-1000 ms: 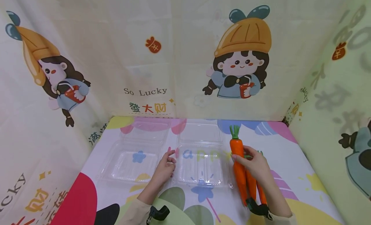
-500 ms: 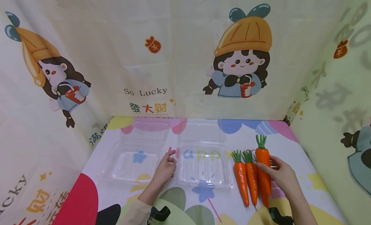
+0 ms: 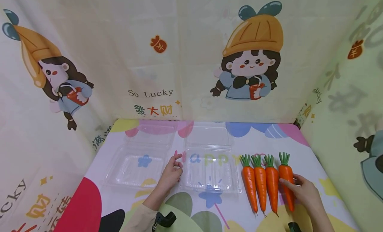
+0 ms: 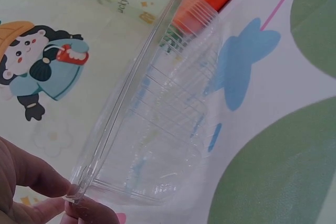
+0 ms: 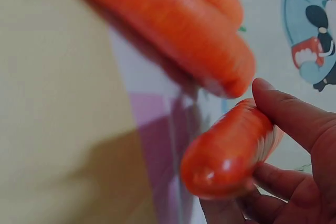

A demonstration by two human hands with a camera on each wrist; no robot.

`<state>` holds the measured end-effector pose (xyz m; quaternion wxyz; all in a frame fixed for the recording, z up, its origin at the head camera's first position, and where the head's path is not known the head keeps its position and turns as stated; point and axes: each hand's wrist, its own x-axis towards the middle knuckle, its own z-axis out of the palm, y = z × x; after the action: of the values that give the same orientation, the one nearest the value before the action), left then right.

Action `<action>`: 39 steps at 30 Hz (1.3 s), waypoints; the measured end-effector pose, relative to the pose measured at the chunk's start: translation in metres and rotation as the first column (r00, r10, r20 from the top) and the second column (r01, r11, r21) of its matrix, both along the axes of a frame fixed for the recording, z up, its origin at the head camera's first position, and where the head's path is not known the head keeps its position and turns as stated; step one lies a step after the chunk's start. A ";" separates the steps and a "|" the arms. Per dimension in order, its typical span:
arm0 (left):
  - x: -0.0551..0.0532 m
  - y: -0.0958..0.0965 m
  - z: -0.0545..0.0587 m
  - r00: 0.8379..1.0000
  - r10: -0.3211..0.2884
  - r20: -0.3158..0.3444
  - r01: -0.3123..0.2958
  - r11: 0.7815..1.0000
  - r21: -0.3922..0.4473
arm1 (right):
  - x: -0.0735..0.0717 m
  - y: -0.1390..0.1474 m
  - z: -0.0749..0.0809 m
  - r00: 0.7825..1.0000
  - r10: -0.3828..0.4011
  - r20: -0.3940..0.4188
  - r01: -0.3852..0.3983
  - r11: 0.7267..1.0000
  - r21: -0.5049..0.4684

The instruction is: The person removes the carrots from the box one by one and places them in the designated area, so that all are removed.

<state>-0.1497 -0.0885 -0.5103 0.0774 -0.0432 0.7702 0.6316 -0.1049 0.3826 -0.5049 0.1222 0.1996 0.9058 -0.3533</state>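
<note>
Several orange toy carrots with green tops lie side by side on the colourful mat, right of centre. My right hand (image 3: 302,190) grips the rightmost carrot (image 3: 286,178), which sits next to the third carrot (image 3: 271,183). In the right wrist view my thumb and fingers (image 5: 294,121) curl round that carrot (image 5: 228,150). My left hand (image 3: 173,169) pinches the left rim of a clear plastic clamshell box (image 3: 209,170). The left wrist view shows my fingertips (image 4: 68,198) on the corner of that box (image 4: 152,135).
A second open clear box (image 3: 137,165) lies to the left of the first. Cartoon-printed fabric walls (image 3: 191,59) close in the back and both sides. The mat's right edge (image 3: 317,159) runs just beyond the carrots.
My right hand carried one carrot rightward from beside the box, over two lying carrots, down to the right end of the row. A third carrot now lies beside it. The left hand stayed put.
</note>
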 end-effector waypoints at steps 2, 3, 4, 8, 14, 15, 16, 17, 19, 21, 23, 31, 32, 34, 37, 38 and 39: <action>0.000 0.000 0.000 1.000 -0.002 0.002 0.002 1.000 0.003 | 0.000 0.002 -0.003 1.000 -0.019 0.018 0.019 1.000 -0.007; 0.000 0.000 0.000 1.000 -0.003 0.003 0.003 1.000 0.005 | 0.000 0.003 -0.005 0.999 -0.027 0.024 0.027 1.000 -0.009; -0.001 0.000 0.000 1.000 -0.004 0.003 0.004 1.000 0.007 | 0.000 0.004 -0.006 0.999 -0.032 0.030 0.033 0.999 -0.011; 0.000 0.000 0.000 1.000 -0.006 0.007 0.006 1.000 0.004 | -0.001 0.008 -0.010 0.999 -0.030 0.035 0.031 0.999 -0.016; 0.000 0.001 0.003 1.000 -0.008 0.006 0.008 1.000 -0.008 | -0.002 0.008 -0.013 0.999 -0.032 0.041 0.033 0.999 -0.024; 0.001 0.001 0.003 1.000 -0.009 0.007 0.009 1.000 -0.009 | -0.002 0.008 -0.012 0.999 -0.028 0.044 0.029 0.999 -0.014; 0.001 0.001 0.003 1.000 -0.009 0.008 0.009 1.000 -0.009 | -0.002 0.007 -0.012 0.999 -0.022 0.046 0.022 1.000 -0.005; 0.001 0.001 0.003 1.000 -0.009 0.009 0.010 1.000 -0.009 | -0.002 0.007 -0.012 0.999 -0.014 0.047 0.013 1.000 0.008; 0.001 0.000 0.003 1.000 -0.008 0.010 0.008 1.000 -0.011 | -0.002 0.005 -0.011 0.998 -0.004 0.056 0.004 1.000 0.016; 0.001 0.000 0.002 1.000 -0.007 0.013 0.008 1.000 -0.011 | -0.002 0.005 -0.009 0.998 -0.006 0.066 0.005 1.000 0.012; 0.001 0.000 0.002 1.000 -0.007 0.015 0.007 1.000 -0.011 | -0.001 0.005 -0.007 0.997 -0.022 0.072 0.024 0.999 -0.029; 0.001 0.000 0.002 1.000 -0.001 0.009 0.001 1.000 -0.010 | 0.001 0.006 -0.001 0.999 -0.050 0.018 0.052 0.992 -0.113; 0.001 0.000 0.002 1.000 -0.001 0.008 0.001 1.000 -0.009 | 0.001 0.006 -0.001 0.999 -0.051 0.017 0.052 0.992 -0.114; 0.001 -0.001 0.002 1.000 -0.002 0.008 0.002 1.000 -0.004 | 0.001 0.005 0.000 0.998 -0.057 0.020 0.059 0.991 -0.123; 0.001 -0.001 0.001 1.000 -0.004 0.007 0.004 1.000 0.001 | 0.000 0.005 0.000 0.998 -0.063 0.030 0.066 0.990 -0.128; 0.001 -0.001 0.001 1.000 -0.006 0.005 0.006 1.000 0.001 | 0.000 0.005 0.000 0.998 -0.052 0.022 0.054 0.994 -0.100; 0.001 -0.001 0.002 1.000 -0.009 0.001 0.009 1.000 -0.005 | -0.001 0.005 0.002 0.999 -0.041 0.016 0.042 0.996 -0.076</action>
<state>-0.1490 -0.0898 -0.5087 0.0806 -0.0400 0.7720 0.6292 -0.1060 0.3874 -0.5030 0.1288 0.2161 0.8864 -0.3886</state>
